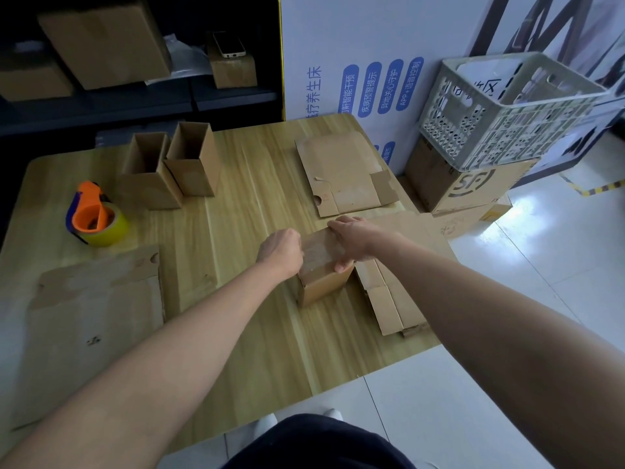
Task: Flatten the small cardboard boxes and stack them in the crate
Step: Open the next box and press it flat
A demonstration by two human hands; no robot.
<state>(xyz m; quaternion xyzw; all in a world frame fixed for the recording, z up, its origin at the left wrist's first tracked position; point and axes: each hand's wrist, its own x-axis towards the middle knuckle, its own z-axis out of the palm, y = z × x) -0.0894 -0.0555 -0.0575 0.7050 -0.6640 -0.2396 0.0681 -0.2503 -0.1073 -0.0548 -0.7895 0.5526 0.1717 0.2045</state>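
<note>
Hands meet on one small box (pixel 321 279): the left hand (pixel 280 250) curls onto its left top edge, the right hand (pixel 355 240) spans the top, thumb pinching the near side. It stands mid-table, brown corrugated card, squared up, the top faintly glossy. Two open boxes (pixel 194 160) stand upright far left, touching. Three flattened boxes (pixel 341 170) lie on the wooden table (pixel 236 333) (one just right of the held box). One grey perforated plastic crate (pixel 507 110) sits on a printed carton (pixel 473 187) beyond the table's right corner.
</note>
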